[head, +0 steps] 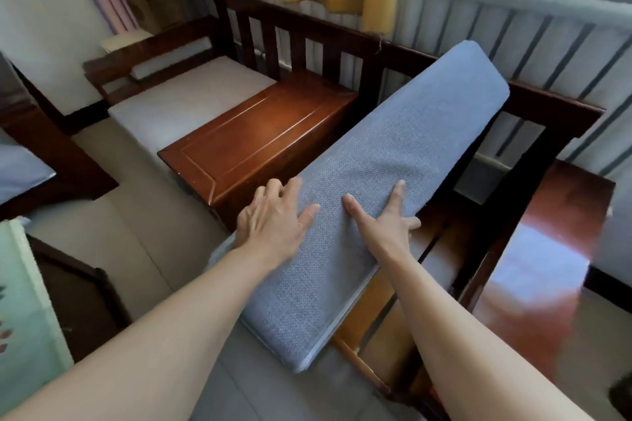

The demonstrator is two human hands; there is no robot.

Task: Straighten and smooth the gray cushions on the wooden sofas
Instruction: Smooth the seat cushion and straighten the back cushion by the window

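Gray cushion (pixel 376 188), a long flat slab in coarse woven fabric with a piped seam along its lower edge, is seen tilted up off the wooden sofa (pixel 393 55), its far end propped against the slatted dark backrest and its near end overhanging the front edge of the seat. The bare seat slats beneath, at the right, are exposed. The left hand (pixel 273 215) is laid on the cushion's left side with fingers spread and curling over the long edge; the right hand (pixel 386 215) is pressed flat on the upper face, thumb and forefinger splayed, the remaining fingers wrapped round the right edge. The step in hand is judged to be repositioning: the cushion is lifted but not yet seated. The next move would call for lowering it squarely onto the slats, aligning its long edge with the seat's front rail, then sweeping both palms outward over the weave. The foam appears firm, as little sag is shown along its length. A polished reddish wooden armrest box (pixel 260 140) with a bevelled panel top lies just beside the cushion, and a pale seat pad (pixel 178 102) is noted beyond it toward the sofa's far left corner.
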